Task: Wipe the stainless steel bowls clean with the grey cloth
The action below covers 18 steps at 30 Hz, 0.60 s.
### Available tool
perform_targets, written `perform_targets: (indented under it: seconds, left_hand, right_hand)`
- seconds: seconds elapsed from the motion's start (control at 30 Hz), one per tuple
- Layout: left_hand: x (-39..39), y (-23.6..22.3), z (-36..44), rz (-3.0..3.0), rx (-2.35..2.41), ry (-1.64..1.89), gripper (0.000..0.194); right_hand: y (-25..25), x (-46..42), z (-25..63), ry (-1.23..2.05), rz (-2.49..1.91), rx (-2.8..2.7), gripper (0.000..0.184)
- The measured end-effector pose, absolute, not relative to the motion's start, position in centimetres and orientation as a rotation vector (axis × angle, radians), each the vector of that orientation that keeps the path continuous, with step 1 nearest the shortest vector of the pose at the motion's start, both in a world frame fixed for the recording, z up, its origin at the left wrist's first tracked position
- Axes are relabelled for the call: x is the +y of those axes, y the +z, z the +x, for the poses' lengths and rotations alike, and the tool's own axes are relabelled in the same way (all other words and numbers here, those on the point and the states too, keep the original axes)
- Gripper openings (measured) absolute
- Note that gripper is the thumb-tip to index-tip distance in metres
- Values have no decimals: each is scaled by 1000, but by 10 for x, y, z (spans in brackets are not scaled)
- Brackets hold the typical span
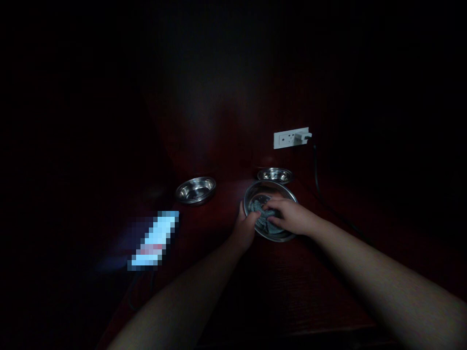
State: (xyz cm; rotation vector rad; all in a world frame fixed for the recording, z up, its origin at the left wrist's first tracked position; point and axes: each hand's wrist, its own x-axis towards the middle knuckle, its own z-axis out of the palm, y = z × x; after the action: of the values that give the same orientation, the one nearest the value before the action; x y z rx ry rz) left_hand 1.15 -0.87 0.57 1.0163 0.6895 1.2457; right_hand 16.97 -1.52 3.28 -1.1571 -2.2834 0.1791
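Left of frame: bright pixelated screen (155, 240). Left of centre: shallow steel bowl (196, 190), apart from both hands. Right of centre: left hand (245, 231), partly closed on the rim of a large steel bowl (269, 188), thumb inside; within that bowl, a crumpled grey-green cloth (273, 227); just behind, a smaller steel dish (275, 174). Right hand (290, 216): half closed, fingers curled onto the cloth. Farther right: white socket plate (284, 140) with plug (301, 137), dark cable (315, 167). Progress, by judgement: wiping of the large bowl under way, apparently unfinished; status of the other two, impossible to tell.
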Motion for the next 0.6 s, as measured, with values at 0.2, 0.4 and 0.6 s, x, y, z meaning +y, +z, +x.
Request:
perform_targets:
  seconds: [0.2, 0.4, 0.6]
  left_hand:
    - [-8, 5, 11, 1020, 703, 1261, 45]
    - [-8, 4, 10, 1031, 716, 1253, 43]
    - [-8, 5, 11, 1045, 698, 1263, 44]
  right_hand:
    - [35, -16, 169, 207, -1162, -2294, 21]
    - [36, -17, 168, 262, -1107, -2309, 16]
    - [35, -17, 168, 290, -1108, -2310, 17]
